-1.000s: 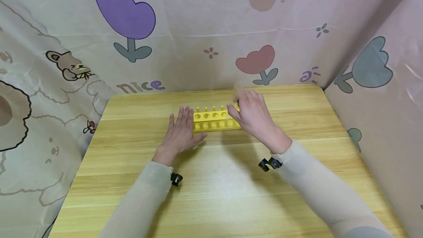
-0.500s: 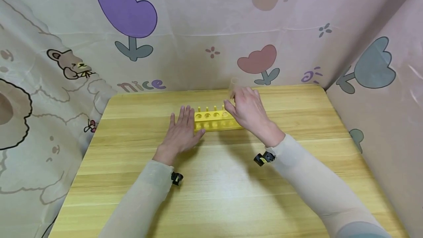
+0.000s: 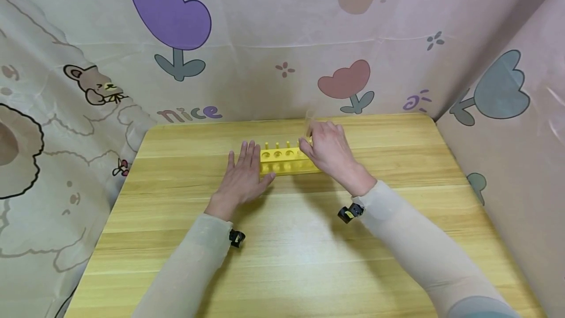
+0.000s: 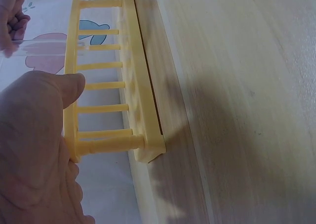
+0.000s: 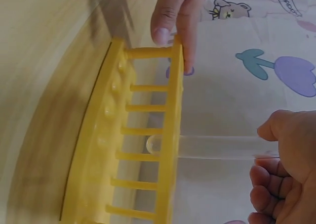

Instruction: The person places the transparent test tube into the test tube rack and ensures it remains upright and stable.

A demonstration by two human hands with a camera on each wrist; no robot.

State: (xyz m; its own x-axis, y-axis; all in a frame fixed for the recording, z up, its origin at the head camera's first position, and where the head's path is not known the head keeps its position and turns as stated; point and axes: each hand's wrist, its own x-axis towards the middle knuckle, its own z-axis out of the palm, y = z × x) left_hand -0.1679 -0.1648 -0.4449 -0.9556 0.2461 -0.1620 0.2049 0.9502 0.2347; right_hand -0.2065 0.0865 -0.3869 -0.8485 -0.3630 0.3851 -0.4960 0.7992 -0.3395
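A yellow test tube rack [image 3: 289, 166] stands on the table, with a row of holes in its top plate and thin pegs along its back. My left hand [image 3: 238, 180] lies against the rack's left end, fingers straight, with the thumb [image 4: 74, 88] at the front edge of the top plate. Between thumb and fingers my right hand [image 3: 331, 148] pinches a clear test tube [image 5: 212, 147] near its upper end. The tube's rounded bottom [image 5: 154, 144] pokes through a hole in the top plate and hangs above the lower plate.
The wooden table [image 3: 282, 259] ends at a printed curtain [image 3: 256, 63] close behind the rack. Another curtain side [image 3: 499, 151] borders the table on the right. Small black wrist cameras [image 3: 351, 212] sit on both sleeves.
My right hand has shifted slightly left with the tube, rising a little and then lowering it toward the rack. The left hand stays at the rack's end.
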